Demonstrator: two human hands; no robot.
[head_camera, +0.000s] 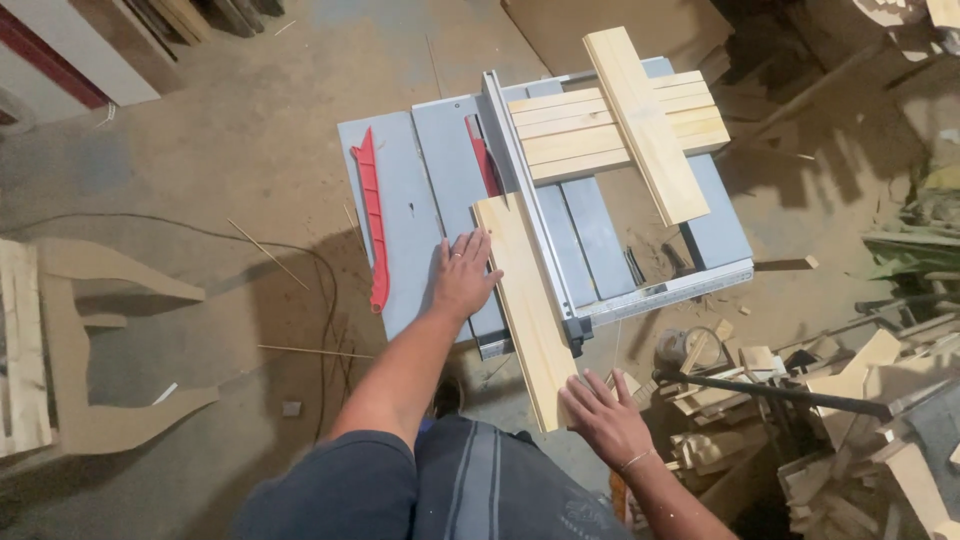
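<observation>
Pale pine is lying across the grey saw desk: a long board is running from the middle of the top out past its near edge, alongside the metal fence on its right. The left hand is resting flat with fingers spread, palm on the desk and fingertips touching the board's left edge, gripping nothing. The right hand is sitting at the board's overhanging near end, fingers loosely open and touching its corner; whether it is actually clasping the wood cannot be told. A red blade guard is showing just left of the fence, well ahead of the left hand. A red push stick is lying on the desk's left part, apart from the hand. Beyond the fence, several strips are lying side by side with another plank crossing over them. Wood offcuts are piling on the floor to the right.
</observation>
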